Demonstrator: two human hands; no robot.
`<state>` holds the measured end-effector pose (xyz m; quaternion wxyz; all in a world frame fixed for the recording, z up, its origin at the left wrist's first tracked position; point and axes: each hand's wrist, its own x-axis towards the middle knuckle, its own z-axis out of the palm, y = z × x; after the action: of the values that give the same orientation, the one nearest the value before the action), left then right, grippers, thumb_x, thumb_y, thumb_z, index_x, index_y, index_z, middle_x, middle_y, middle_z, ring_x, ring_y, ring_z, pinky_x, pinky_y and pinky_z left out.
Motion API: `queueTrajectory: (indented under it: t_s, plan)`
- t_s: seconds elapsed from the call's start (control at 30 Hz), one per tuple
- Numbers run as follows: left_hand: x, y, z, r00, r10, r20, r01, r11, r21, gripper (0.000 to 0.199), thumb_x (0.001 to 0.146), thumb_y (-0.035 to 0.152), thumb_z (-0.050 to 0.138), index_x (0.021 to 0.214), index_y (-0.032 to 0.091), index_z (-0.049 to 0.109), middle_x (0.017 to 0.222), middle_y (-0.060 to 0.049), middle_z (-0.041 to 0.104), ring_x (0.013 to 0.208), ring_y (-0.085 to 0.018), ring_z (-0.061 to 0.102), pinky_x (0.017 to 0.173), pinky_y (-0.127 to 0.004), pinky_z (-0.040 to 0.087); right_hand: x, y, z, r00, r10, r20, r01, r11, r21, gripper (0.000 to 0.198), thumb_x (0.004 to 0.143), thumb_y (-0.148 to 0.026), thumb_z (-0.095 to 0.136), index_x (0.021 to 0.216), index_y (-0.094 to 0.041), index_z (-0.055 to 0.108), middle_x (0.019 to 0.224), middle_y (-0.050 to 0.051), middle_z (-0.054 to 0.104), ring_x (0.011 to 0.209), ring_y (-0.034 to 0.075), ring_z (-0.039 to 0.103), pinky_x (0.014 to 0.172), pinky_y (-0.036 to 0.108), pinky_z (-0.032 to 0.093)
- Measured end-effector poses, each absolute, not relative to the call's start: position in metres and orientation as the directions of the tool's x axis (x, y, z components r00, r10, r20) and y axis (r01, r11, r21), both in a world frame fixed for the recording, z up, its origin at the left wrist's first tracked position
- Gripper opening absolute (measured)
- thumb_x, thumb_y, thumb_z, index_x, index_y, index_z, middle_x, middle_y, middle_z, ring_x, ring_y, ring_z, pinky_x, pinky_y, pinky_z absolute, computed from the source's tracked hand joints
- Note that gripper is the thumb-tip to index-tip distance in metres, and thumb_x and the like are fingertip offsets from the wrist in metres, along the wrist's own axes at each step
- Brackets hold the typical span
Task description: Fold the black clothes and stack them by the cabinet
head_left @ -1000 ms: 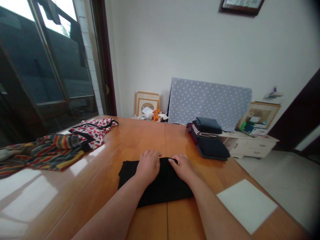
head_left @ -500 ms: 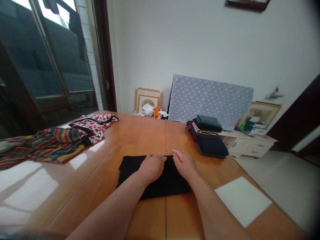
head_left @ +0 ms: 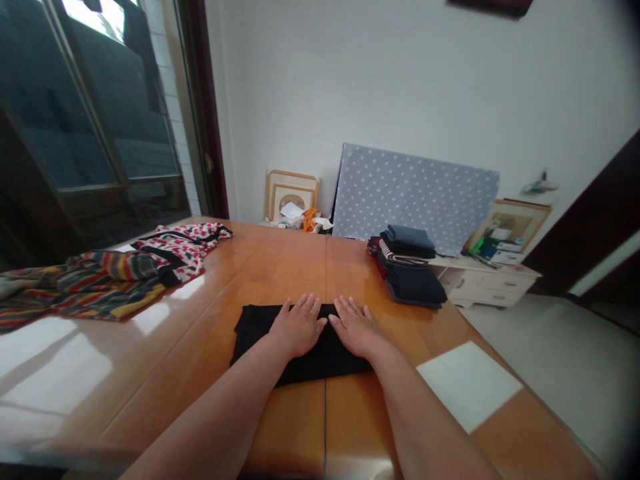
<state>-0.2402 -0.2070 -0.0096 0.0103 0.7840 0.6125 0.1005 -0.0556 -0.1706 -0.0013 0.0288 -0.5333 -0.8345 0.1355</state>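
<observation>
A folded black garment [head_left: 315, 363] lies flat on the wooden table [head_left: 280, 267] in front of me. My left hand [head_left: 300, 325] rests palm down on its middle, fingers stretched toward the far edge. Beside it, my right hand [head_left: 354, 328] lies flat on the right part of the cloth, fingers spread. The two thumbs nearly meet. Neither hand grips anything, and my forearms hide part of the garment's near side and right end.
A stack of folded clothes [head_left: 410, 267] stands at the table's right edge, with a pale square sheet [head_left: 469, 385] nearer me. Loose on the left lie a striped garment [head_left: 95, 287] and a red-and-white patterned one [head_left: 187, 250]. A dotted grey cloth [head_left: 410, 197] hangs behind the table.
My fingers were curled at the garment's far edge, the right ones pinched together. Now both hands are opened flat on the cloth. The view has shifted slightly.
</observation>
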Motion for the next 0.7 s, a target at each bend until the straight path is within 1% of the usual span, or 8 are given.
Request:
queueTrajectory:
  t_s: [0.1, 0.33, 0.4, 0.5, 0.57, 0.63, 0.7]
  plan:
    - [-0.24, -0.208, -0.009, 0.233, 0.963, 0.134, 0.957, -0.252, 0.141, 0.061, 0.099, 0.049, 0.025, 0.151, 0.018, 0.037, 0.16, -0.01, 0.031, 0.149, -0.029, 0.024, 0.115, -0.058, 0.023, -0.054, -0.171, 0.0, -0.407, 0.907, -0.108, 0.893, 0.37, -0.257, 0.072, 0.098, -0.062, 0.011, 0.158, -0.022, 0.016, 0.164, 0.003, 0.012, 0.152, 0.023, 0.005, 0.119, 0.055, 0.001]
    - [-0.242, -0.206, -0.009, 0.236, 0.958, 0.165, 0.945, -0.266, 0.193, 0.06, 0.098, 0.049, 0.031, 0.149, 0.019, 0.041, 0.157, -0.014, 0.035, 0.147, -0.031, 0.027, 0.114, -0.058, 0.024, -0.054, -0.174, 0.008, -0.335, 0.936, -0.107, 0.916, 0.297, -0.269, 0.074, 0.097, -0.062, 0.009, 0.158, -0.02, 0.016, 0.164, 0.005, 0.013, 0.152, 0.025, 0.002, 0.118, 0.057, -0.001]
    - [-0.243, -0.204, -0.01, 0.24, 0.958, 0.16, 0.94, -0.27, 0.207, 0.06, 0.098, 0.05, 0.031, 0.148, 0.019, 0.041, 0.157, -0.015, 0.035, 0.147, -0.032, 0.028, 0.113, -0.059, 0.023, -0.054, -0.174, 0.01, -0.314, 0.942, -0.115, 0.927, 0.278, -0.253, 0.074, 0.098, -0.061, 0.01, 0.158, -0.019, 0.016, 0.164, 0.006, 0.014, 0.152, 0.026, 0.002, 0.118, 0.059, 0.0]
    - [-0.244, -0.203, -0.01, 0.239, 0.96, 0.149, 0.938, -0.268, 0.222, 0.06, 0.098, 0.05, 0.031, 0.148, 0.019, 0.041, 0.157, -0.015, 0.035, 0.147, -0.033, 0.027, 0.113, -0.06, 0.022, -0.05, -0.172, 0.013, -0.268, 0.953, -0.138, 0.949, 0.237, -0.207, 0.073, 0.098, -0.06, 0.013, 0.157, -0.016, 0.018, 0.163, 0.01, 0.017, 0.152, 0.027, 0.004, 0.118, 0.06, 0.001]
    - [-0.244, -0.204, -0.01, 0.236, 0.961, 0.147, 0.936, -0.265, 0.23, 0.061, 0.097, 0.05, 0.032, 0.148, 0.019, 0.041, 0.158, -0.015, 0.034, 0.147, -0.033, 0.026, 0.113, -0.06, 0.021, -0.043, -0.168, 0.016, -0.232, 0.963, -0.137, 0.961, 0.205, -0.183, 0.072, 0.099, -0.059, 0.016, 0.156, -0.016, 0.023, 0.162, 0.013, 0.02, 0.151, 0.028, 0.007, 0.117, 0.061, 0.004]
    - [-0.244, -0.204, -0.01, 0.239, 0.96, 0.147, 0.933, -0.269, 0.24, 0.06, 0.097, 0.05, 0.033, 0.148, 0.018, 0.041, 0.158, -0.016, 0.034, 0.147, -0.033, 0.026, 0.114, -0.06, 0.021, -0.038, -0.164, 0.022, -0.21, 0.972, -0.106, 0.966, 0.189, -0.178, 0.07, 0.099, -0.057, 0.018, 0.153, -0.014, 0.033, 0.16, 0.016, 0.027, 0.15, 0.032, 0.016, 0.115, 0.062, 0.011]
    - [-0.244, -0.205, -0.01, 0.241, 0.96, 0.144, 0.928, -0.271, 0.256, 0.06, 0.097, 0.05, 0.033, 0.148, 0.018, 0.041, 0.158, -0.016, 0.033, 0.147, -0.034, 0.026, 0.113, -0.061, 0.02, -0.036, -0.161, 0.029, -0.224, 0.972, -0.07, 0.961, 0.208, -0.183, 0.067, 0.1, -0.055, 0.02, 0.147, -0.013, 0.042, 0.155, 0.018, 0.035, 0.147, 0.033, 0.025, 0.114, 0.06, 0.019]
